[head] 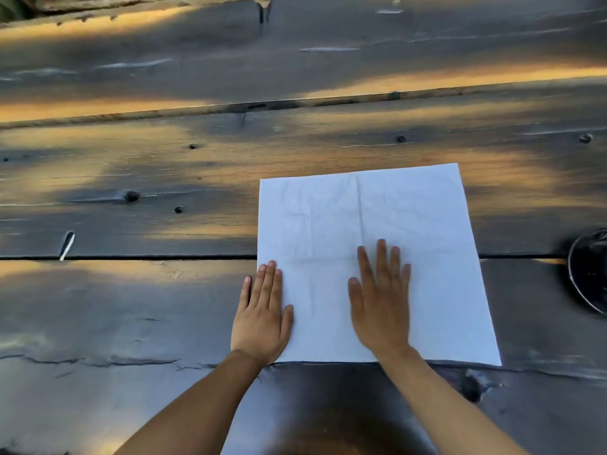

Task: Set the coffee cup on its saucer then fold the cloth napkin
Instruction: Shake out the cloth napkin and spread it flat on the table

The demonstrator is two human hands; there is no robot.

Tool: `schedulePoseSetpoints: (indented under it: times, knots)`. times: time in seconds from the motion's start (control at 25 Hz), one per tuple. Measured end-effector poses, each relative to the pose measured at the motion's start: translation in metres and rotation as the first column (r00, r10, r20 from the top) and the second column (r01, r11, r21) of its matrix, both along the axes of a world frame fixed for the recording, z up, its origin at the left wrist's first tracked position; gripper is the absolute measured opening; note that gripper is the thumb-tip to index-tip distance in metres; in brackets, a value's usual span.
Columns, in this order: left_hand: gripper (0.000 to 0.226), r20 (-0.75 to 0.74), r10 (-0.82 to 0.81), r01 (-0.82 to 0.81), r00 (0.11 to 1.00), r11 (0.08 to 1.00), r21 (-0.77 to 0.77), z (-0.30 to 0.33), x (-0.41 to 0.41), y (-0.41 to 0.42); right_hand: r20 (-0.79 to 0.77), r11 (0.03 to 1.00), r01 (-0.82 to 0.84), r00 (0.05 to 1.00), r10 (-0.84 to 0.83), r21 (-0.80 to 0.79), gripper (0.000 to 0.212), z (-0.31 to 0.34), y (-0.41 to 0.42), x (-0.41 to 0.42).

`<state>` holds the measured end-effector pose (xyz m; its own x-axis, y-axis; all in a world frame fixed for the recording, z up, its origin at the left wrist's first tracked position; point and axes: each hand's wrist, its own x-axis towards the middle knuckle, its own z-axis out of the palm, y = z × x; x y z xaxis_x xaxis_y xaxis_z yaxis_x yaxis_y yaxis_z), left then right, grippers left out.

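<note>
far out to the left of both hands there is only the dark wooden table (131, 307), its planks weathered and streaked with warm light, a small white sliver stuck in the plank gap. the left hand (261, 315) lies flat with fingers straight and together, pressing the near left edge of the white cloth napkin (410, 218); its thumb and outer fingers spill off the cloth onto the wood. just to its right, the right hand (381, 300) is also flat, fingers slightly spread, palm down on the napkin's near middle. neither hand grasps anything; both simply press. the napkin spreads away from the hands as a single open square, old crease lines crossing it (a lengthwise one runs just beyond the right fingertips). well to the right of the right hand, a dark round object (588, 274) is cut off by the frame edge; whether it is the saucer, and whether the cup sits on it, cannot be told.

the step in hand looks like smoothing the napkin before the first fold. the next move likely calls for pinching two corners of one side and carrying them over to meet the opposite edge squarely.
</note>
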<state>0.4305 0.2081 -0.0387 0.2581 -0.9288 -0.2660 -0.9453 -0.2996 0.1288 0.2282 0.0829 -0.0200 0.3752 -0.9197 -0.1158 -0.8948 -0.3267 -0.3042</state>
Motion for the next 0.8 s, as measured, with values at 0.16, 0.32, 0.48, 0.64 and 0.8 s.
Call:
schedulePoseSetpoints:
  times: [0.16,0.32,0.48,0.64,0.8]
  knots:
    - [0.069,0.030,-0.013,0.012,0.999,1.000,0.015,-0.001,0.000,0.000,-0.038,0.926,-0.373,0.926,0.376,0.066,0.057,-0.012,0.056,0.064]
    - [0.070,-0.002,-0.006,0.006,1.000,1.000,-0.004,-0.001,0.001,0.000,-0.088,0.919,-0.394,0.916,0.392,-0.003,0.058,-0.028,0.024,-0.004]
    - [0.070,-0.007,-0.007,0.007,1.000,1.000,0.005,0.000,0.000,-0.001,-0.209,0.990,-0.144,0.968,0.140,-0.004,0.060,-0.024,-0.031,-0.122]
    - [0.069,-0.037,0.009,-0.010,0.999,1.000,-0.004,0.002,0.001,0.000,-0.238,0.998,0.009,0.971,0.005,0.058,0.062,-0.016,-0.039,-0.140]
    - [0.068,-0.057,-0.030,0.026,0.998,0.996,-0.080,0.004,0.008,-0.006,-0.131,1.000,-0.012,0.991,0.012,0.002,0.060,-0.009,-0.027,-0.062]
